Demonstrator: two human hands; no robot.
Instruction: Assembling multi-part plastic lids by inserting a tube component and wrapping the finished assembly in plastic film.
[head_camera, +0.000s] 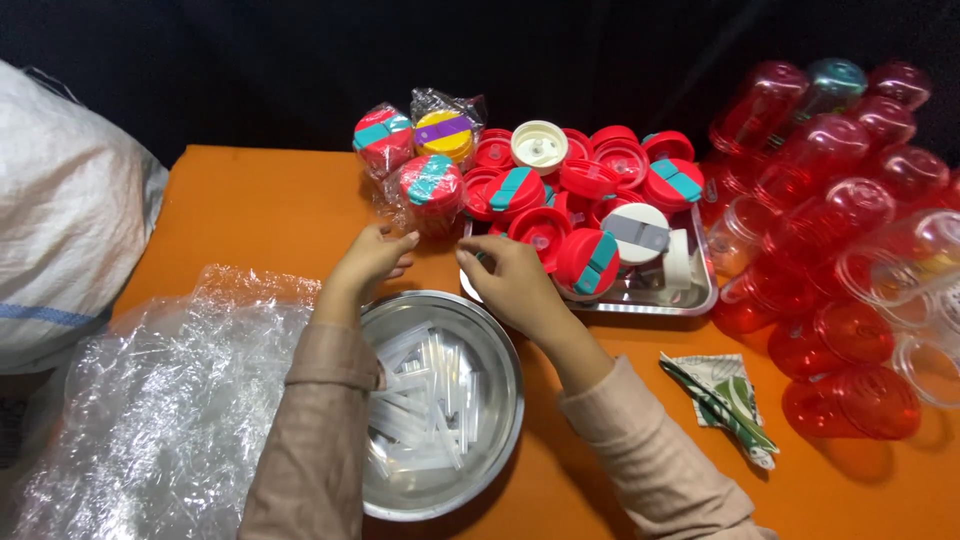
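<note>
My left hand (372, 262) rests on the orange table (250, 215) just beyond the rim of a round steel bowl (495, 400) filled with several clear plastic tubes (425, 395). Its fingers are curled and seem to hold nothing. My right hand (508, 278) hovers at the near left corner of a steel tray (690, 298), fingertips pinched on something small that I cannot make out. The tray is piled with several red bottle lids (588, 262) with teal flaps, plus a white lid (636, 232).
Wrapped lids (428, 185) sit behind my left hand. Many red transparent cups (850, 330) lie stacked at the right. A crumpled clear plastic sheet (160, 400) covers the near left, with a white sack (60, 220) beyond. A small green-patterned packet (728, 400) lies near my right forearm.
</note>
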